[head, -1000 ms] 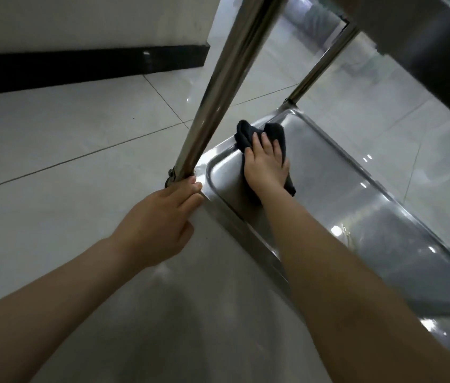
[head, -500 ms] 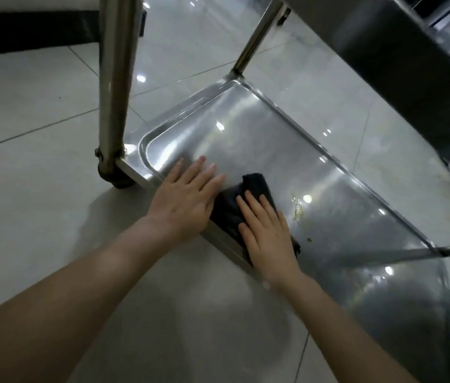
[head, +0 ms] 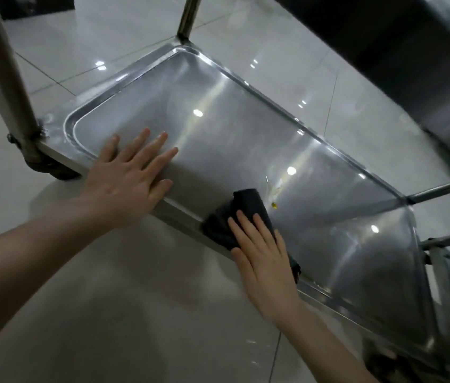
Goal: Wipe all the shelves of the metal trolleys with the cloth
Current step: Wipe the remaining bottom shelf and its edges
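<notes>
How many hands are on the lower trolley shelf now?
2. The left hand lies flat near the left corner of the shelf; the right hand presses the dark cloth on its near rim.

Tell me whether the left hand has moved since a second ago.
Yes. The left hand has left the corner post it touched and now lies flat on the shelf, further along its near rim.

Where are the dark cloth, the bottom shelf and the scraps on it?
dark cloth (head: 246, 205): head view, uncovered upper fold.
bottom shelf (head: 218, 139): head view, bare middle.
scraps (head: 275, 190): head view, pale piece.
</notes>
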{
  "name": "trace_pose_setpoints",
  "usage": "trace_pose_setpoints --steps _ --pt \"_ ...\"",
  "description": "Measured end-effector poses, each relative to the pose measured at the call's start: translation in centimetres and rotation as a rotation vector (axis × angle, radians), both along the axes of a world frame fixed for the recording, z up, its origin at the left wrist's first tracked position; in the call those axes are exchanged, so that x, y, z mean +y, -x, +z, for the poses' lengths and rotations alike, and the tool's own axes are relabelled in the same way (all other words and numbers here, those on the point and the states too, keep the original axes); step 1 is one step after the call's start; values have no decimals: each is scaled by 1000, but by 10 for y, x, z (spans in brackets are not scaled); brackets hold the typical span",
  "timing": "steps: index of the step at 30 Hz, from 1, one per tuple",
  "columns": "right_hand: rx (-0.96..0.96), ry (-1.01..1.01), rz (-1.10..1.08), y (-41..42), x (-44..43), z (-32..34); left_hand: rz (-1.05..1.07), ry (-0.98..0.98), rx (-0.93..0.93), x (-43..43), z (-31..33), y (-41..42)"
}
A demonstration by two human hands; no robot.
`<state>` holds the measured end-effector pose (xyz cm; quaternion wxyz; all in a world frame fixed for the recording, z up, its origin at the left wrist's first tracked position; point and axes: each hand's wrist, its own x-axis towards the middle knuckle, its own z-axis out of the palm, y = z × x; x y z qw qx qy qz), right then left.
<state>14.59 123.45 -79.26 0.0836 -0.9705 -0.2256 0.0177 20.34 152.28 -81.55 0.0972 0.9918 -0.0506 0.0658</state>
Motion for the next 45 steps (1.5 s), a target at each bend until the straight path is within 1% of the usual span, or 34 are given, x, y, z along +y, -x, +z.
trace_pose_setpoints --steps 1,3,5,7,8,10,11,12,14,15,16,17,18,20,22,24,26,27,28,29,30,31,32,34,36,38,40,42,45 --pt "-6 17 -31 -4 -13 1 -6 -15 0 0 -1 0" --pt "-54 97 -139 -42 -31 3 -14 -12 -5 1 -1 -1" --pt "-76 120 -337 -101 -42 2 -23 22 -3 2 1 0" --pt "23 71 -559 -156 -41 3 -36 21 -8 1 1 2" --pt "54 50 -612 -173 -36 3 -38 15 -12 2 1 3" --pt "47 14 -588 -180 -24 0 -47 -7 -10 2 3 1" --pt "39 1 -511 -168 -18 1 -46 -27 -6 1 3 1" --pt "31 14 -395 -147 -13 2 -24 -44 -4 0 4 1" --pt "-5 54 -130 -86 -13 1 93 -19 -6 -5 3 4" --pt "-15 60 -48 -52 -16 2 142 4 -18 -14 4 7" --pt "-18 45 -7 -20 -21 2 143 24 -45 -28 7 9" --pt "-7 13 -3 6 -28 2 99 44 -77 -46 9 11" --pt "16 -21 -21 22 -35 3 26 62 -95 -66 10 11" --pt "26 -37 -54 26 -48 7 -122 75 -60 -101 11 9" --pt "-11 47 -111 1 -66 9 -181 32 -29 -117 6 6" --pt "-67 131 -289 -41 -90 6 -204 22 -25 -114 0 4" --pt "-13 89 -540 -85 -103 7 -249 30 -34 -109 -4 4" --pt "35 51 -640 -102 -103 7 -262 36 -31 -107 -5 5" --pt "64 29 -687 -113 -99 6 -266 42 -26 -107 -5 4" --pt "72 18 -687 -115 -93 5 -266 46 -21 -108 -3 4" --pt "63 11 -643 -109 -87 5 -263 48 -13 -109 -2 4" --pt "31 15 -549 -95 -81 4 -254 46 -6 -110 -1 4" --pt "-2 28 -418 -72 -76 4 -243 35 4 -110 0 4" --pt "-2 55 -190 -12 -70 7 -224 13 20 -111 2 5" --pt "34 29 -128 45 -76 11 -231 9 -24 -117 6 7" --pt "28 32 -177 77 -93 14 -295 24 -75 -136 11 10" --pt "6 63 -266 78 -112 16 -374 57 -19 -164 12 11" --pt "0 71 -375 53 -133 13 -404 38 41 -187 8 11" --pt "-25 122 -564 -16 -176 6 -446 -3 7 -188 1 8"
